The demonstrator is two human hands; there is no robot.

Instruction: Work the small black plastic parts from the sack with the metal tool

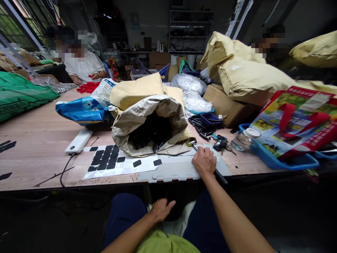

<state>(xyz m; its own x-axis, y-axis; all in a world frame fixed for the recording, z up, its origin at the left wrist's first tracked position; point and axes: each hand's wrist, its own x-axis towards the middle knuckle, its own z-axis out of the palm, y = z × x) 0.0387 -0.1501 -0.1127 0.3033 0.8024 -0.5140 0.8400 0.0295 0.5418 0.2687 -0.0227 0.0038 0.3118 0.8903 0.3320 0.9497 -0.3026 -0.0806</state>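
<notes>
Cluttered table: right hand grips a tool; red-edged bag bears blurred lettering.

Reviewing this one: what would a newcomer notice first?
Probably the pale sack gaping open at mid-table. Then the bright red shopping bag leaning at the right, and, nearer, the right hand around a metal-shafted tool beside the sack.

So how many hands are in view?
4: your right hand gripping a metal-shafted tool, your left hand above your lap, and two hands of the white-shirted person near red material. Others may be hidden behind the sacks.
</notes>
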